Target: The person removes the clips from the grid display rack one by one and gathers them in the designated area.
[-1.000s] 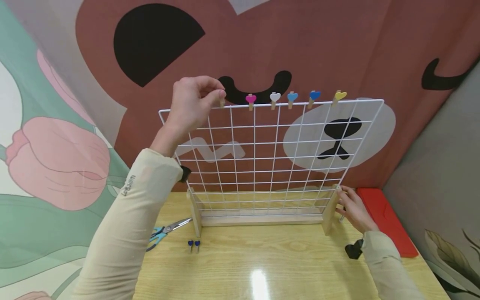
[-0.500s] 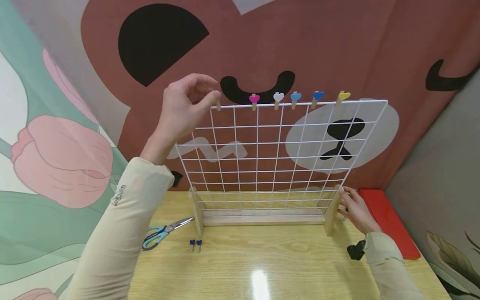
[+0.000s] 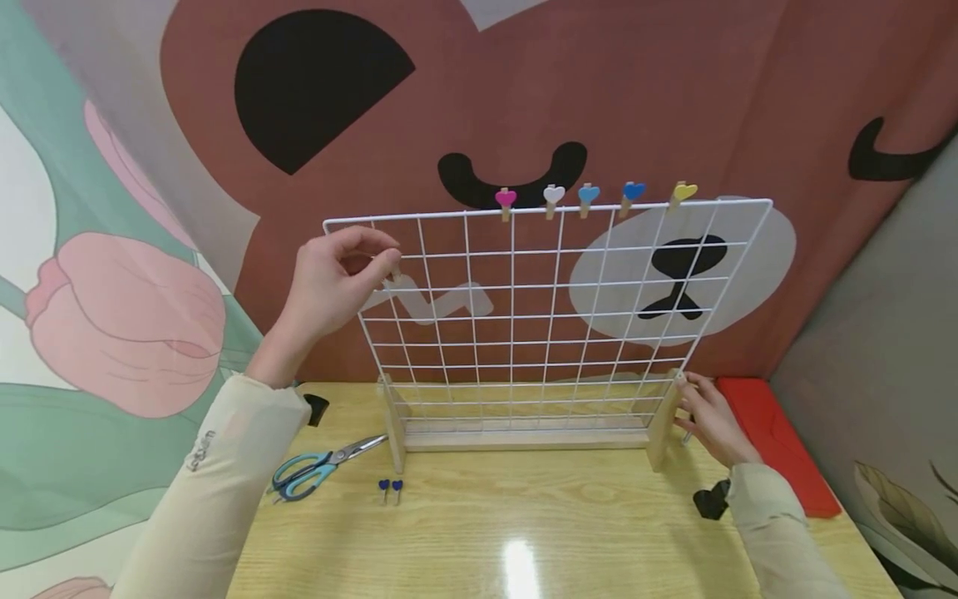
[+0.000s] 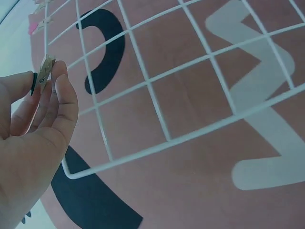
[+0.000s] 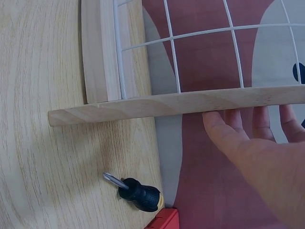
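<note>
A white wire grid (image 3: 546,308) stands upright in a wooden base (image 3: 524,437) on the table. Several heart-topped wooden clips hang on its top wire: pink (image 3: 505,200), white (image 3: 553,195), light blue (image 3: 588,195), blue (image 3: 633,191) and yellow (image 3: 683,192). My left hand (image 3: 389,264) is in front of the grid's upper left part and pinches a small wooden clip (image 4: 45,71) between thumb and fingers. My right hand (image 3: 684,399) rests with straight fingers (image 5: 238,126) against the stand's right wooden foot (image 5: 181,102).
Blue-handled scissors (image 3: 314,470) lie on the table left of the stand. Two small blue heart clips (image 3: 390,487) lie in front of the left foot. A red box (image 3: 774,441) sits at the right edge. A stubby screwdriver (image 5: 138,193) lies behind the right foot.
My left hand has come down and to the left from the grid's top wire, with the small wooden clip in its pinch. The right hand has stayed on the foot.
</note>
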Demonstrator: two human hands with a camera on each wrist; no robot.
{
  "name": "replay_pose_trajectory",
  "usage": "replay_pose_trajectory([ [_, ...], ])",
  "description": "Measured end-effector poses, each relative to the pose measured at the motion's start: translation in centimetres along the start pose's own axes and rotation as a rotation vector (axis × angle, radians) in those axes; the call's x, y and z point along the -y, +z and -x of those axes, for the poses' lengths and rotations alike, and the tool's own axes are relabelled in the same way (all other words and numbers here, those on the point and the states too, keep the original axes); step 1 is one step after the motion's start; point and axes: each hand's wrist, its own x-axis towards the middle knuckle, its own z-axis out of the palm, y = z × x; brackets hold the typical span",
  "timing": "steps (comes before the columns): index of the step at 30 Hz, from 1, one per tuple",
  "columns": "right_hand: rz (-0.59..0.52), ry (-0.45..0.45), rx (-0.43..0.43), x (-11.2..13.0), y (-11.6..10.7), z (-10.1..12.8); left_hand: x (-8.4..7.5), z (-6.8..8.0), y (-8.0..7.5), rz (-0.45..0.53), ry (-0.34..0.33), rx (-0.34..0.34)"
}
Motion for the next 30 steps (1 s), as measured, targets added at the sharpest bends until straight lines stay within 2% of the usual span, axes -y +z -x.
replay_pose_trajectory([
  [5, -0.005, 0.000, 0.000, 0.1, 0.0, 0.0, 1.3, 1.1, 0.1, -0.004, -0.027, 0.024],
  [13, -0.004, -0.005, 0.003, 0.1, -0.1, -0.1, 3.8, 3.7, 1.2, -0.048, -0.086, 0.087],
  [20, 0.014, 0.003, 0.007, 0.2, 0.0, 0.0, 7.2, 6.1, 2.2, -0.068, -0.165, 0.144],
  [30, 0.007, -0.003, 0.006, 0.1, -0.1, -0.1, 11.5, 10.0, 3.1, -0.110, -0.279, 0.175],
])
